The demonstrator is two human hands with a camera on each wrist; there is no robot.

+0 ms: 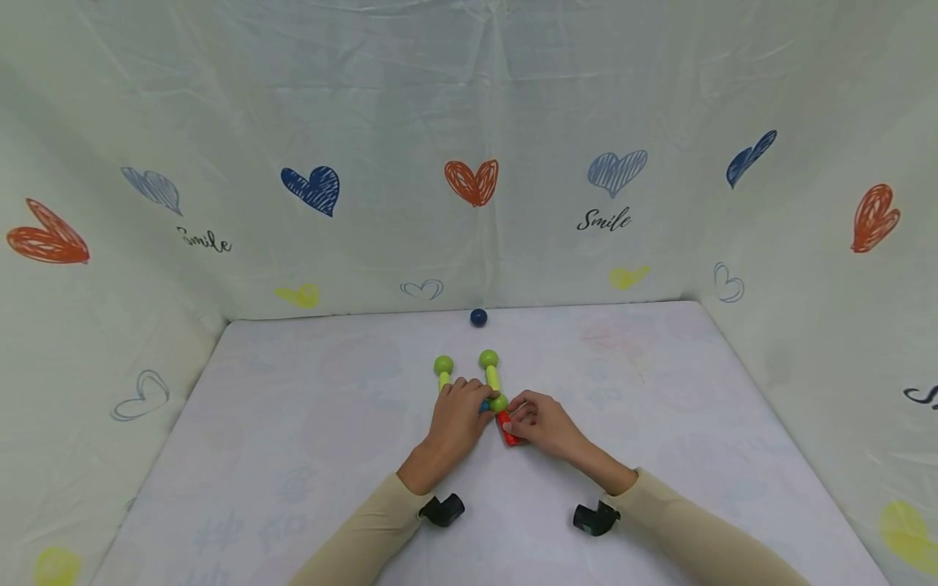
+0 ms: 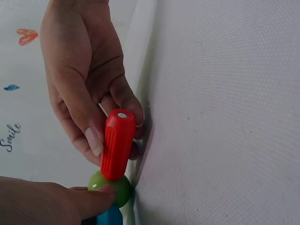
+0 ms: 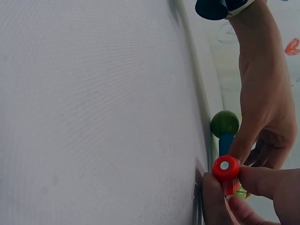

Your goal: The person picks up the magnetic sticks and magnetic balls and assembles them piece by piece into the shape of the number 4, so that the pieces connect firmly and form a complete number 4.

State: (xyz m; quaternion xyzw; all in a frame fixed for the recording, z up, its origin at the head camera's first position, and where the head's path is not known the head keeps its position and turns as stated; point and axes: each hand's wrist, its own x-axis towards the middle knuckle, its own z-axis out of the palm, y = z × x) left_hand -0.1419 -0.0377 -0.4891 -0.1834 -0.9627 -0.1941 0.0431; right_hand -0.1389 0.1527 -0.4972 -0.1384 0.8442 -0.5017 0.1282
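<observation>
My right hand (image 1: pixel 545 425) pinches a red ribbed rod (image 1: pixel 507 431) between thumb and fingers; a pale dot marks its free end (image 2: pixel 122 115). The rod's other end meets a green ball (image 2: pixel 123 191). My left hand (image 1: pixel 460 415) grips that ball, its thumb across the front in the left wrist view. A blue rod (image 2: pixel 110 216) joins the ball on the left hand's side, mostly covered by that hand. From the same ball a yellow-green rod (image 1: pixel 493 378) runs away to a far green ball (image 1: pixel 488 359). Another yellow-green rod (image 1: pixel 444 379) with a green ball (image 1: pixel 444 365) sticks out beyond the left hand.
A dark blue ball (image 1: pixel 479 317) lies at the table's back edge, near the hanging cloth (image 1: pixel 381 244) printed with hearts. The pale table cover (image 1: pixel 293 456) spreads around both hands. Dark wrist cameras (image 1: pixel 443 510) sit at the sleeve cuffs.
</observation>
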